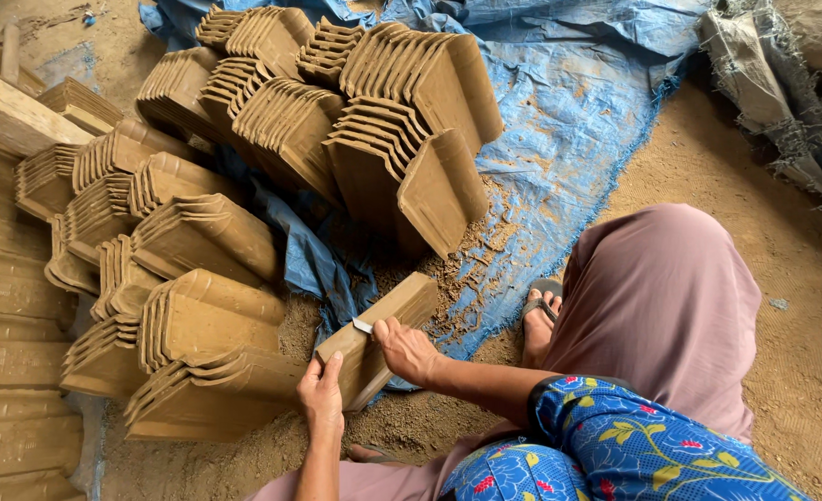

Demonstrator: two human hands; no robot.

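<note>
The right hand [404,350] is closed around a small blade [363,326], of which only the pale tip shows past the fingers; the tip lies on the upper face of an unfired clay roof tile [380,336]. The left hand [321,397] is wrapped over the lower end of the same tile, thumb on top, and holds it tilted, one end low near the person's knees, the other end raised toward the blue tarpaulin [569,102]. So both grips are closed, one on the tool and one on the tile, and the tile itself is in the air between the hands, just beside the nearest stack of tiles [207,371].

The risks I see come mostly from the soft clay. The tile looks still damp, so if the left hand presses too hard, or supports only one end, the tile may bend or crack in the middle. If the blade goes too deep or slips along the face, it could cut a groove in the surface, or slide toward the left thumb, which is not far down the same face.

The raised end of the tile is near the leaning row of tiles [402,139] on the tarpaulin. A wide swing could knock them, and they stand on edge, so one push may bring down several. Clay crumbs [471,269] lie on the tarpaulin and on the sandy floor [736,186] near the sandalled foot [539,320]; setting the tile down on them could mark its underside.
</note>
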